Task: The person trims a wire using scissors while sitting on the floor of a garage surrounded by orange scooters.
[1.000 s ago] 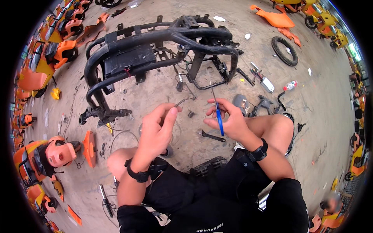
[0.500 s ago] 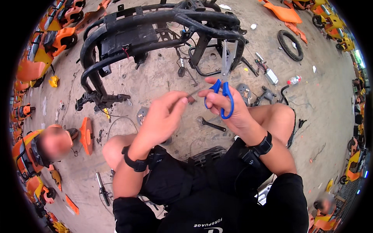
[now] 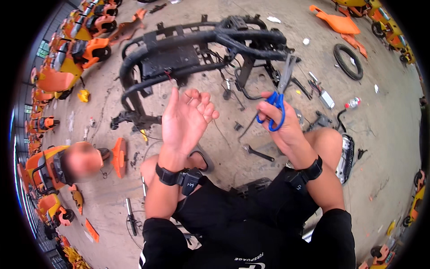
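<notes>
My left hand (image 3: 183,121) is raised palm up below the black vehicle frame (image 3: 204,38), its fingers apart and slightly curled, with nothing visible held in it. My right hand (image 3: 282,121) grips blue-handled scissors (image 3: 275,103), whose long metal blades point up in front of the frame's right part. A thin dark cable (image 3: 243,134) shows just below my right hand; whether I touch it is unclear. A wrench (image 3: 257,152) lies on the floor between my forearms.
Rows of orange and yellow scooters (image 3: 58,83) line both sides. On the floor (image 3: 376,148) lie a tire (image 3: 347,62), orange panels (image 3: 333,20), a silver box (image 3: 326,99), a bottle (image 3: 353,102), a metal tube (image 3: 129,210) and several loose parts.
My left hand has turned palm up and opened, releasing the thin cable it held. The scissors in my right hand have turned and now show their handles and blades more broadly.
</notes>
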Motion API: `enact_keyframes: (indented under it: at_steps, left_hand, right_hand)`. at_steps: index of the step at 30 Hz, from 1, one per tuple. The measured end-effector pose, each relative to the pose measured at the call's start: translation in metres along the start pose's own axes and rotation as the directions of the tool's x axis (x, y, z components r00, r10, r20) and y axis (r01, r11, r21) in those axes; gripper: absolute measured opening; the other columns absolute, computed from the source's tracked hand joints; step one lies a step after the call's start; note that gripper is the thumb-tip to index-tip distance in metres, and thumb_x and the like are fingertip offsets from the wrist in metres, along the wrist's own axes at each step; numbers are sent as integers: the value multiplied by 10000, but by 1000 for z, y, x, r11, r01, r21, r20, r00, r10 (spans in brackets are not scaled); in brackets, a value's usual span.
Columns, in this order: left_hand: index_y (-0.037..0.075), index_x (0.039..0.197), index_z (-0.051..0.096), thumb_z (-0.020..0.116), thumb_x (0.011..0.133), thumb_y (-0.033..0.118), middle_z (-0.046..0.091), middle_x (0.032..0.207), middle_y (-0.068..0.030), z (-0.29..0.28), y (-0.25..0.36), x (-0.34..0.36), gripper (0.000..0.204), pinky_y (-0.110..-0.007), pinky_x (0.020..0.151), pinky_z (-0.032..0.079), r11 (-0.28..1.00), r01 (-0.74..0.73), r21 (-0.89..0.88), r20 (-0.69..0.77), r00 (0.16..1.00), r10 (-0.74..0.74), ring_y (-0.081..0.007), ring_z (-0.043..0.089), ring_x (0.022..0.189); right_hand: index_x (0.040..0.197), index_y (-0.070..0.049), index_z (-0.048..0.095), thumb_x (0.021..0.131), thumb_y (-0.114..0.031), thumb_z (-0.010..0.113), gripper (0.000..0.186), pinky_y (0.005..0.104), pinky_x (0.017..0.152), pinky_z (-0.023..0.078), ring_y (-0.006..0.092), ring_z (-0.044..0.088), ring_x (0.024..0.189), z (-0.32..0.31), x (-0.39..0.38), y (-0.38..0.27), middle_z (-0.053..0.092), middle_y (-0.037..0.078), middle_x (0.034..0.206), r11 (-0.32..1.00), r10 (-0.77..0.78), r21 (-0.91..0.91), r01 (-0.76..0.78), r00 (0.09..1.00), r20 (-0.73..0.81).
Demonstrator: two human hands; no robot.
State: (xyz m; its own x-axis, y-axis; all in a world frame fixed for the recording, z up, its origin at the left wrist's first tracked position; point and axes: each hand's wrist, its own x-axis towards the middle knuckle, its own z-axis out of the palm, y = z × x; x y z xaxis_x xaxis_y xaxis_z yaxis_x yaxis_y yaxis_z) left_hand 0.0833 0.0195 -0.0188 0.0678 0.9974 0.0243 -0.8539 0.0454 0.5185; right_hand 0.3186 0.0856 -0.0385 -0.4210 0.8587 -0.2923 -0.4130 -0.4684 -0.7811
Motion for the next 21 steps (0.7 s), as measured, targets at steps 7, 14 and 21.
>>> enact_keyframes:
  at_steps: [7,14,21]
  left_hand:
    - [-39,1326,502,349,1036,463,391,1464,-296,43,12,-8,600,-549,1175,236,991,-38,-128,-81,996,28,-427,284,1424]
    - [-3,1253,536,339,1035,481,507,1325,-242,73,27,-19,566,-530,1080,336,1000,14,-21,69,998,-12,-427,439,1286]
    - [36,979,547,491,954,304,578,916,-119,187,19,-77,275,-438,757,489,445,517,-731,648,731,213,-350,631,885]
  right_hand:
    - [1139,-43,588,832,-138,778,373,209,565,426,76,579,679,-4,2,-6,633,16,858,999,36,31,-37,999,12]
    - [1136,-33,588,836,-142,772,369,208,549,422,80,582,690,2,2,-11,622,12,832,999,18,25,-20,999,48]
    - [1115,-36,601,826,-138,778,355,207,559,424,84,587,696,0,1,-8,647,27,885,999,41,8,-41,997,65]
